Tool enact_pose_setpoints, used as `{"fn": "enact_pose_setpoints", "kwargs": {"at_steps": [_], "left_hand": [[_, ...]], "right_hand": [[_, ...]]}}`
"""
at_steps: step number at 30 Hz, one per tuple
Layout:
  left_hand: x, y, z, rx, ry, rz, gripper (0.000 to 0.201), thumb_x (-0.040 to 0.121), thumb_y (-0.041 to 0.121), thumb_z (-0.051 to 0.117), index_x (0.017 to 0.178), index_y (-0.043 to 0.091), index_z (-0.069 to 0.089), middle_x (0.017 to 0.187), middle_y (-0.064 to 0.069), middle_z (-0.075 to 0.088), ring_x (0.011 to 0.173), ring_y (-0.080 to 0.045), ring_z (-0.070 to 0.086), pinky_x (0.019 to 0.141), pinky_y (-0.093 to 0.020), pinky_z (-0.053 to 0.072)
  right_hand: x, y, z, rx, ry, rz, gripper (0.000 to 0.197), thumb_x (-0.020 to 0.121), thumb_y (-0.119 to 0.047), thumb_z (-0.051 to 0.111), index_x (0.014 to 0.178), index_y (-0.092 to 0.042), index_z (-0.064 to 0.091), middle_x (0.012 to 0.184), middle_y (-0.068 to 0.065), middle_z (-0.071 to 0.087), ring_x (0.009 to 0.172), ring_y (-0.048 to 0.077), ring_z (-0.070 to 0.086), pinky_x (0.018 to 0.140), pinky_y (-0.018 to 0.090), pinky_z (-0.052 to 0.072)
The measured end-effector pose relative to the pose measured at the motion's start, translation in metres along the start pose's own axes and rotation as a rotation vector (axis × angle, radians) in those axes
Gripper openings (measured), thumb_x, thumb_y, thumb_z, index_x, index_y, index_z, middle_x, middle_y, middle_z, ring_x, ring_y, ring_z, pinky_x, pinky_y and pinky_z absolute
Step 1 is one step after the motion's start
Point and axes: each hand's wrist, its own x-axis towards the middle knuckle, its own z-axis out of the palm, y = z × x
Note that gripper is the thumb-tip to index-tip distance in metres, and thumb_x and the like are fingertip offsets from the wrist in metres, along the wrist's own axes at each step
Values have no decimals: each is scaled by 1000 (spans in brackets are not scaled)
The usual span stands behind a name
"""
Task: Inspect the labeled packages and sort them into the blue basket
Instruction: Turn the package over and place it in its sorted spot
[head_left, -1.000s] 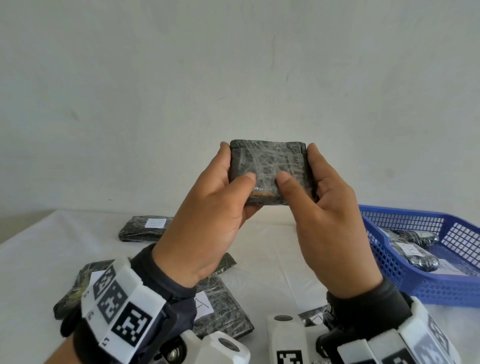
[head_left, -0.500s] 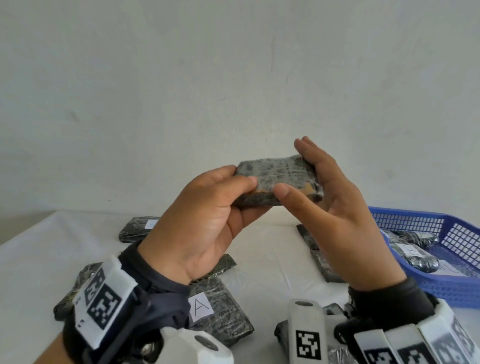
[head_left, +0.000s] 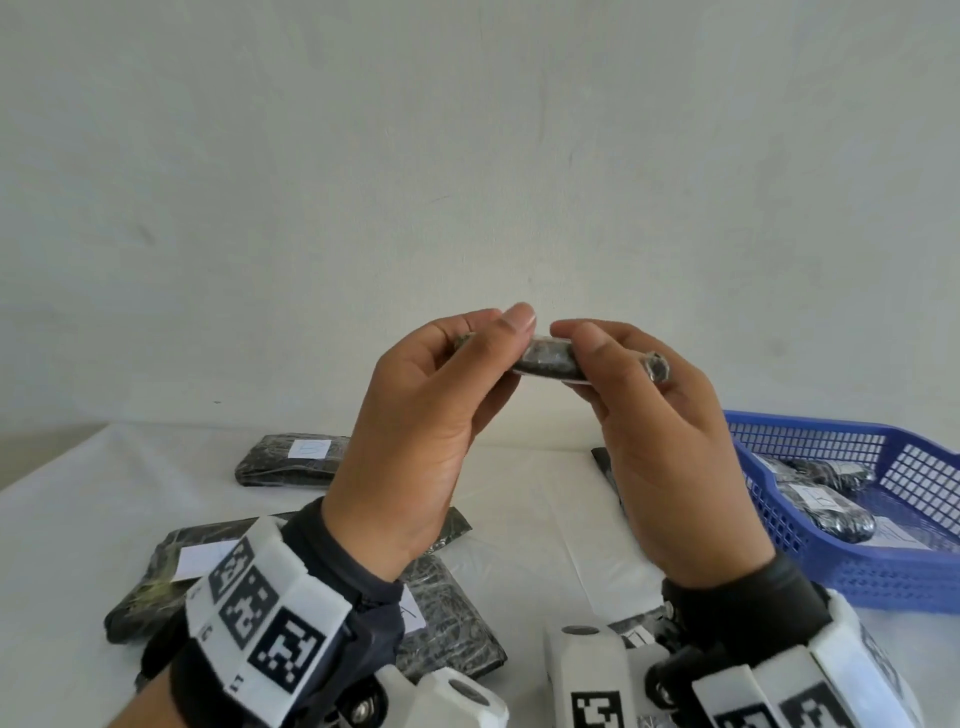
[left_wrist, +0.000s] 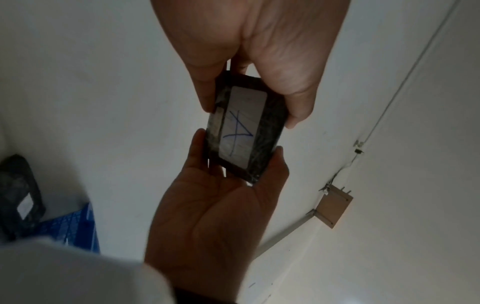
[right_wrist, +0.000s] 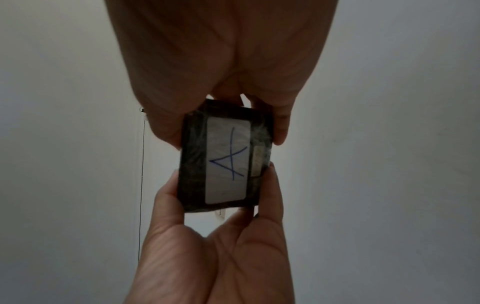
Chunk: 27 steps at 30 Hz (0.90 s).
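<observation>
head / package: small black-wrapped package (head_left: 545, 358) pinched edge-on between both hands, raised above the table (head_left: 545, 499), up and left of the blue basket (head_left: 852, 582)
head / left hand: left hand (head_left: 415, 436) clamped on the package's left end, thumb on top
head / right hand: right hand (head_left: 670, 457) clamped on the right end; nearer the basket
head / basket: two labeled packages (head_left: 826, 506) already inside; more packages (head_left: 291, 460) on the table left of the basket
left wrist / label: white label (left_wrist: 240, 125) with a blue "A" faces down toward the wrists; fingers (left_wrist: 296, 102) curled round both short ends
right wrist / axis: long axis of package (right_wrist: 226, 158) runs hand to hand; label (right_wrist: 228, 162) readable, "A"
next (judgement): basket lies right and below; right hand better placed to carry alone, left to let go first
</observation>
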Motion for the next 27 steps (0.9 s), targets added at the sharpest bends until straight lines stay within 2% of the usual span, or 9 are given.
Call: {"fn": "enact_pose_setpoints", "kwargs": {"at_steps": [2,4,10,12,15,17,19,24,27], "left_hand": [[-1,2,2,10,-14,-17,31,77,46,76,93,20,75,96,-8,59,97,-24,55,108,-52,49],[-1,1,2,19,20,-39,54,72,48,79,111,12,70,101,-9,56,100,-25,52,113,-62,41],[1,-2,-1,42,49,-42,72,67,51,78,123,8,65,100,-11,61,100,-24,61,114,-59,45],[2,-4,-2,40,37,-38,60,70,49,78,117,11,69,99,-10,60,100,-24,59,114,-58,45],[3,-4,-1,3,-16,-38,18,88,36,72,84,20,78,91,-3,68,99,-15,65,110,-44,53],[2,-3,-2,-18,-12,-45,25,94,35,70,73,25,80,84,7,72,93,-7,68,103,-35,56],[3,-2,-2,-66,-1,-66,27,87,39,67,67,26,80,80,9,72,87,-5,68,102,-34,55],[4,0,-3,-115,-6,-100,27,83,44,64,70,27,81,86,5,75,92,-9,71,102,-34,56],[4,0,-2,-163,36,-118,25,82,45,68,69,27,80,88,2,73,92,-11,69,100,-33,58]], "right_hand": [[-1,0,4,-24,21,-6,51,83,-54,64,106,-9,75,103,18,75,104,38,70,99,52,57],[-2,0,6,-34,27,9,52,80,-54,64,108,-12,73,104,17,75,105,35,71,98,48,58],[-3,0,9,-89,-3,38,58,73,-57,64,111,-15,72,103,10,77,101,25,72,88,31,58],[-3,0,8,-92,-7,37,58,73,-59,62,111,-16,72,104,10,76,101,26,72,89,34,58],[-2,0,7,-97,-4,27,52,75,-59,60,104,-17,73,102,14,74,102,31,68,88,38,57],[-1,1,3,-49,-19,34,48,79,-59,54,104,-22,70,111,11,72,116,28,66,101,40,55],[0,4,-1,-24,-62,30,44,85,-60,48,110,-28,64,129,12,64,133,33,57,116,50,44],[0,8,-2,106,-2,42,39,93,-54,47,106,-24,67,113,4,67,114,23,61,107,47,48],[1,5,1,61,8,66,37,94,-58,48,100,-30,71,112,0,69,118,21,63,109,47,48]]}}
